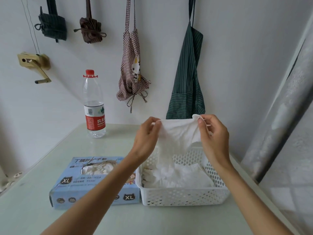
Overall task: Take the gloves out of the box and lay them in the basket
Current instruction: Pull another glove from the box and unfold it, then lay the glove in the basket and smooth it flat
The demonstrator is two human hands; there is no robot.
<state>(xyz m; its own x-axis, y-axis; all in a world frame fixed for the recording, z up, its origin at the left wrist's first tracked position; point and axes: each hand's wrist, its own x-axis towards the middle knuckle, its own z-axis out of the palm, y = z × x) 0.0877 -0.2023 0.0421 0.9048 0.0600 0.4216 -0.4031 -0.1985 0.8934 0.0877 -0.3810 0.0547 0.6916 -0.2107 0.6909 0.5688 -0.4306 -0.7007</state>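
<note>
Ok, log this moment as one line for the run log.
left hand: pinching glove | right hand: pinching glove | glove: spread above basket | box: open, gloves inside

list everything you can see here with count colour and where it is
held glove: 1, white, stretched above the basket
basket: 1, white, perforated, table right, gloves inside
gloves in basket: several, white, exact count unclear
glove box: 1, light blue, left of basket, touching it
water bottle: 1, clear, red cap, table rear left
table: 1, pale green
aprons: 2 hanging open, green striped and red checked, on the wall
bundles: 2, dark green and brown, wall upper left
left hand: pinches glove's left edge
right hand: pinches glove's right edge
</note>
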